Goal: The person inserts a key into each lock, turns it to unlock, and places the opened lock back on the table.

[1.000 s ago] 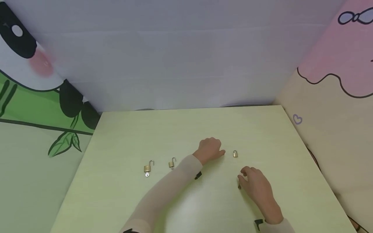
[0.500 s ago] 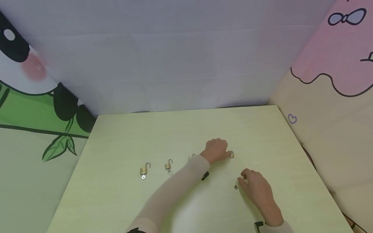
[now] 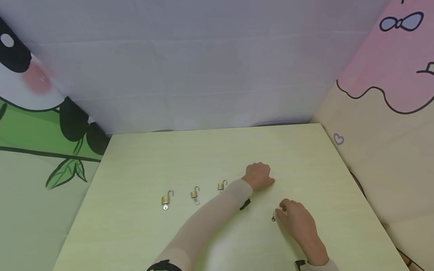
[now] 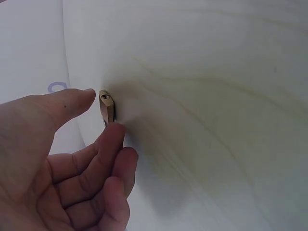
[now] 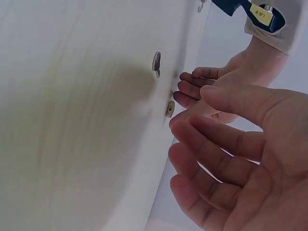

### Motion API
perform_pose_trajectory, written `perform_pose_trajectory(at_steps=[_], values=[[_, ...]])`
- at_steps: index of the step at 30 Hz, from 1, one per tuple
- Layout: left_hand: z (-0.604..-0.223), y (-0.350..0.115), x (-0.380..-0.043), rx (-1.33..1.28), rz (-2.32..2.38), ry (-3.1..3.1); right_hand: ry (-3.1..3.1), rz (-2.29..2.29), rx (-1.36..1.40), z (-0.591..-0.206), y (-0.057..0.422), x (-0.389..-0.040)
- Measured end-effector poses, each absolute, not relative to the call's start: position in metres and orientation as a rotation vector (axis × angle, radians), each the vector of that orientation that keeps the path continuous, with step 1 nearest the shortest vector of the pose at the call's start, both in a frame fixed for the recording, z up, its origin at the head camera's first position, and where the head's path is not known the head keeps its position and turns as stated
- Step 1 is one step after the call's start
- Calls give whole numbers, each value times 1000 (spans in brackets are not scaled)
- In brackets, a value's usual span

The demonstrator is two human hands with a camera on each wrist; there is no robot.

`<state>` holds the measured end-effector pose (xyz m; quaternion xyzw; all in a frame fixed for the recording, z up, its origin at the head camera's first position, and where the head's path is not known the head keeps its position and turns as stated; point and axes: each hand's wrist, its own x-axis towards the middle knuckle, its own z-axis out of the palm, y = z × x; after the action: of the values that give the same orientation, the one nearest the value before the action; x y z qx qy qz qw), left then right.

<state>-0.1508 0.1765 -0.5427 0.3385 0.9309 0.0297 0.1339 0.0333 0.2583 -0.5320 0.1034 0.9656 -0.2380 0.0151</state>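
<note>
My left hand (image 3: 258, 176) reaches across the table to a small brass padlock (image 4: 107, 107). In the left wrist view the thumb and index finger lie on either side of it; the index fingertip is close to or touching its lower end, and no firm pinch shows. The head view hides this padlock behind the hand. Closer to me, my right hand (image 3: 298, 222) hovers with relaxed, bent fingers that hold nothing. Just left of its thumb a small key (image 3: 273, 218) lies on the table, and the right wrist view shows that key (image 5: 157, 65) too.
Three brass padlocks with raised shackles lie in a row to the left: a left one (image 3: 165, 200), a middle one (image 3: 194, 194) and a right one (image 3: 220, 186) near my left sleeve. Keys hang at their lower ends. Walls border the pale table (image 3: 142, 162).
My left hand has moved right to the closed padlock, which it now covers in the head view. The third open padlock has come out from behind the left sleeve. My right hand stays nearly still.
</note>
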Motion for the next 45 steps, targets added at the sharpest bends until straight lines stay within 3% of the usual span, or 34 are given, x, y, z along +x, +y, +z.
perform_pose_trajectory(at_steps=[16,32,45], values=[[-542,173,-151,1020,138,2696,2987,-733,320,-531,259,35],[-487,127,-147,931,139,2751,2827,-703,328,-541,256,34],[-477,115,-150,881,144,2739,2791,-624,407,-542,257,33]])
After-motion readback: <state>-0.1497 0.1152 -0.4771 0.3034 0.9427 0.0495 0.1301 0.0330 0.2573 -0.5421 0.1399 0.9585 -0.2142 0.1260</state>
